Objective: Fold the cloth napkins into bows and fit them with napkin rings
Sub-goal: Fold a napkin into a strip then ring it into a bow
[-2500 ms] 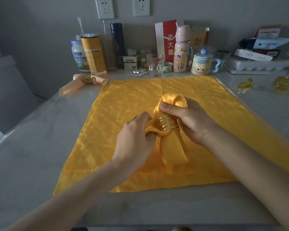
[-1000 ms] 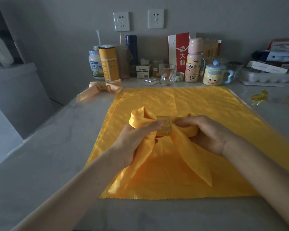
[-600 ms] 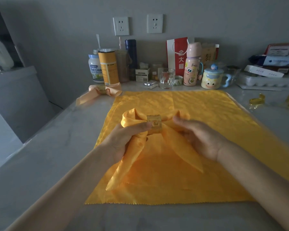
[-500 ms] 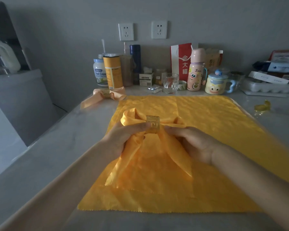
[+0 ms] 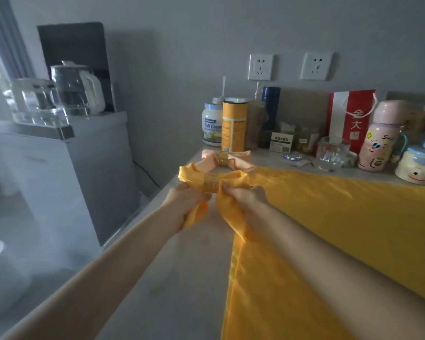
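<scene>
We see a golden-yellow napkin bow (image 5: 196,176) with a gold napkin ring (image 5: 211,184), and the same glossy yellow on the spread cloth (image 5: 341,229) at the right of the frame. Above it, a pale peach bow (image 5: 238,160) has a second napkin ring (image 5: 222,158), also gold. The table (image 5: 182,278) is light grey, faintly marbled. At upper right we find a red-and-white paper bag (image 5: 351,119) with white characters, a pink bottle (image 5: 378,141) printed with a cartoon face, a cream mug (image 5: 417,168) with a smiling face and blue lid, an orange-yellow canister (image 5: 233,126) and a dark blue flask (image 5: 271,104).

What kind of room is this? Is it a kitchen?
Probably a home kitchen or dining corner: a kettle stands on a white cabinet, wall sockets sit above the countertop, and a full-cream jar, glass and cartoon mug crowd its back edge.
</scene>
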